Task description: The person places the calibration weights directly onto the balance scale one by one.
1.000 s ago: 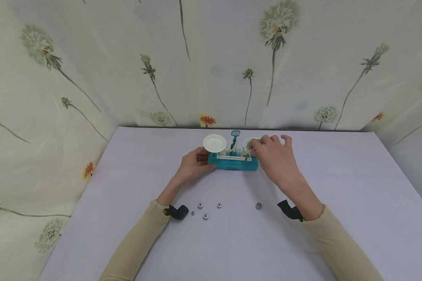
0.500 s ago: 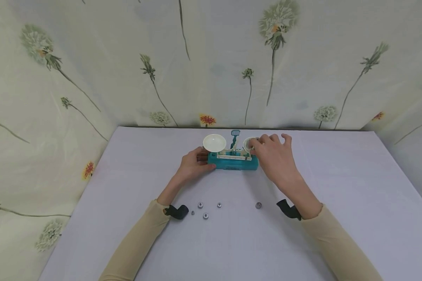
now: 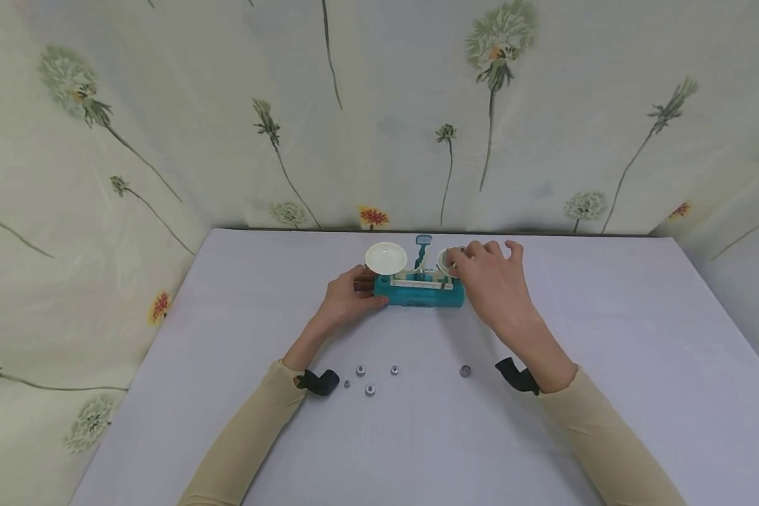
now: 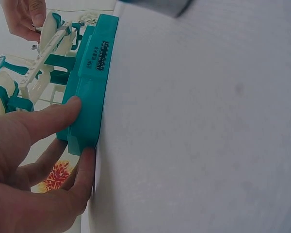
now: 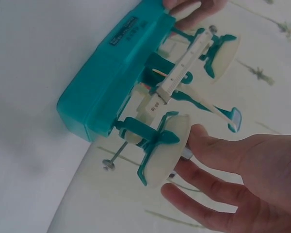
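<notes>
A teal balance scale (image 3: 419, 295) with two white pans stands near the table's far edge. My left hand (image 3: 348, 299) grips the left end of its base, thumb in front and fingers around the end. Over the right pan (image 5: 166, 158), my right hand (image 3: 493, 284) pinches a small metal weight (image 5: 186, 154) between thumb and fingers. Most of that weight is hidden by the fingers and the pan, and I cannot tell whether it touches the pan. The left pan (image 3: 386, 258) holds nothing.
Several small metal weights lie on the white table, among them one weight (image 3: 360, 370) in a loose group by the left wrist and a lone weight (image 3: 464, 370) nearer the right wrist. A flowered curtain (image 3: 379, 140) hangs behind the far edge.
The right wrist and forearm have shifted very slightly left, while the fingers stay at the right pan. My left hand, the scale and the loose weights have kept their places.
</notes>
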Motion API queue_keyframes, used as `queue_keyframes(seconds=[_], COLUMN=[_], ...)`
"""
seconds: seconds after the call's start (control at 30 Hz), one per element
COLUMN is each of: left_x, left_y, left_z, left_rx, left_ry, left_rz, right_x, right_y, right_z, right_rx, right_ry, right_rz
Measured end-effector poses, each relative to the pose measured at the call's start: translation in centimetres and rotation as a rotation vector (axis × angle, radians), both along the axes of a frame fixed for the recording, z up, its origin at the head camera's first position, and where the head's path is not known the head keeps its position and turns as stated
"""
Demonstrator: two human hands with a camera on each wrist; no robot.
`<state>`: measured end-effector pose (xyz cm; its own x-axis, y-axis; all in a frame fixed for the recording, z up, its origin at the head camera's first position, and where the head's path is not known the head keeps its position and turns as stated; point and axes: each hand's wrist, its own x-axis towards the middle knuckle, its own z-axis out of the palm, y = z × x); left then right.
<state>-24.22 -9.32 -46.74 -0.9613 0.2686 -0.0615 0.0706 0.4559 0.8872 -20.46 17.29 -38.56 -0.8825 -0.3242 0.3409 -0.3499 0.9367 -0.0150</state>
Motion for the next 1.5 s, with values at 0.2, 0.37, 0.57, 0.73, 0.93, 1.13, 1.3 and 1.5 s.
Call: queue_keyframes(seconds=[0.2,0.37,0.57,0.73,0.93,1.13,1.3,1.5], left_x=[0.1,0.1,0.2,0.2,0.2,0.1,0.1,0.0], left_y=[0.0,0.0,0.0,0.0,-0.1,-0.1,-0.1,0.0], left_z=[0.2,0.2,0.1,0.2,0.1,-0.1,-0.1,0.0], left_rx=[0.005,0.000,-0.002,0.002,-0.001,-0.007,-0.008,-0.004], left_ry=[-0.008,-0.014,-0.017,-0.024,-0.022,-0.013,-0.006,-0.006], left_rz=[0.007,0.010,0.010,0.012,0.012,0.016,0.010,0.003], right_x=[0.0,0.2,0.4,0.5,0.7,1.1,1.3,2.0], right_y=[0.0,0.0,0.0,0.1,0.2,0.4,0.6,0.9], right_z=[-0.1,-0.1,0.0,-0.1,-0.1,0.2,0.3,0.9], right_rx=[0.002,0.002,0.021,0.036,0.035,0.036,0.040,0.057], right_ry=[-0.011,-0.024,-0.029,-0.035,-0.044,-0.063,-0.063,-0.061], right_rz=[-0.008,-0.012,-0.012,-0.017,-0.021,-0.020,-0.016,-0.014])
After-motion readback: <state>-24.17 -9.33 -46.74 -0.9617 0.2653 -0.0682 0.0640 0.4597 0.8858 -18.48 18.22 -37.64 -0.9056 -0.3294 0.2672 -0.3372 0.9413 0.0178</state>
